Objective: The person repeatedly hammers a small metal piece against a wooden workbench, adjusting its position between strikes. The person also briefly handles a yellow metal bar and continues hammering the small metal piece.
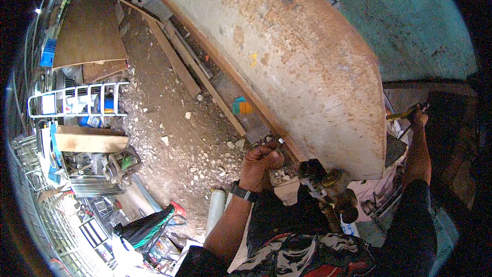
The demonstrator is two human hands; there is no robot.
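Black wristwatch [242, 192]; dark sleeve [417, 210]; patterned clothing [302, 254]

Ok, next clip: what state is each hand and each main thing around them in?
Left hand: closed on a small metal piece at the board's lower edge.
Right hand: gripping a yellow-handled tool, arm stretched out.
Large board: worn, stained, tilted on edge.
Wristwatch: strapped on the left wrist.
White rack: lying among clutter.

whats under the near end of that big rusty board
Under the rusty board, a dark metal fitting and white clutter show; the left hand is beside its edge. Anything further under is covered.
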